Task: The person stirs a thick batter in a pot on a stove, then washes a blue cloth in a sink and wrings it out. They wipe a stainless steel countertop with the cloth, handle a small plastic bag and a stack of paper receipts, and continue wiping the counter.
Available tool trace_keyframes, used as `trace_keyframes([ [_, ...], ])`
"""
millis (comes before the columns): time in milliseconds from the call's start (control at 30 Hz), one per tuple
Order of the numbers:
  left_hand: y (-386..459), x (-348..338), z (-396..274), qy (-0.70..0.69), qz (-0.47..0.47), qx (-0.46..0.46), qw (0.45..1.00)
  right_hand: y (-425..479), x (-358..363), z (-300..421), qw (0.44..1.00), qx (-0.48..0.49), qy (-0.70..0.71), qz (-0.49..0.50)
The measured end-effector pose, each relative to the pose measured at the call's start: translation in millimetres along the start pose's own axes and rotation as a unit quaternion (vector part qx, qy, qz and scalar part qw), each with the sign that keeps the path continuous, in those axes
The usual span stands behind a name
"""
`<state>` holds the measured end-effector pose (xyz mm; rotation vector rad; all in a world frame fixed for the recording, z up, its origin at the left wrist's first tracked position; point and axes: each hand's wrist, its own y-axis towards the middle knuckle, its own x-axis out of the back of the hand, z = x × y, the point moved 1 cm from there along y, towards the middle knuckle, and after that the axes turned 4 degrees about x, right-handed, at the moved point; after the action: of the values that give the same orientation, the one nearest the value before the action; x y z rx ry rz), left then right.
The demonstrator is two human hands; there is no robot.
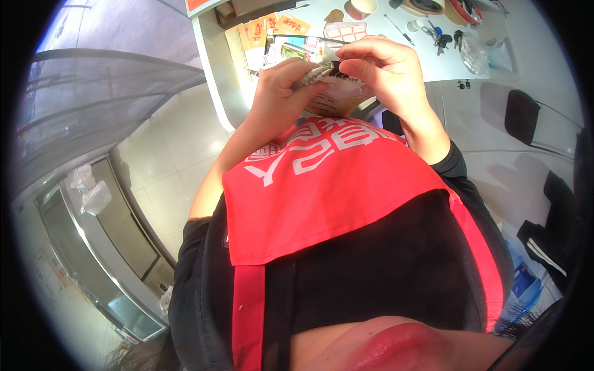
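Note:
A printed plastic pouch, its lower part rounded and resting near my red apron, is held up between both hands at the counter. My left hand pinches the gathered, crumpled top of the pouch from the left side. At the right end of that top, the fingers of my right hand close on a small dark piece, perhaps a tie or clip; the fingers partly hide it. What is inside the pouch cannot be made out.
On the white counter lie orange printed cards, a pen, keys, a paper cup, tape rolls and a clear plastic bag. A dark chair back stands at the right, a glass-fronted case at the lower left.

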<state>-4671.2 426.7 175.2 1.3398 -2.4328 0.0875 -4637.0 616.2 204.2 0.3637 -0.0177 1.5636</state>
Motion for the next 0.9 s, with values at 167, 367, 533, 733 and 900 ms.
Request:
trace_keyframes([
  [167, -10.2, -3.7, 16.5, -0.023, -0.017, 0.05, 0.998, 3.1, 1.1, -1.7, 0.996, 0.003, -0.066, 0.057],
  [367, -32.4, 67.1, 37.5, -0.22, -0.245, 0.098, 0.939, 11.6, 46.9, -50.9, 0.991, -0.024, 0.049, -0.125],
  [533, -70.0, 138.0, 36.1, -0.314, -0.317, -0.031, 0.895, -29.8, 46.4, -199.5, 0.932, -0.358, -0.04, -0.038],
  [733, -87.5, 122.8, 46.7, -0.329, -0.347, -0.021, 0.878, -38.7, 4.3, -254.7, 0.903, -0.409, 0.1, -0.088],
  [900, -91.2, 106.5, 47.4, -0.345, -0.346, -0.003, 0.873, -23.2, 8.0, -257.2, 0.915, -0.396, 0.056, -0.051],
])
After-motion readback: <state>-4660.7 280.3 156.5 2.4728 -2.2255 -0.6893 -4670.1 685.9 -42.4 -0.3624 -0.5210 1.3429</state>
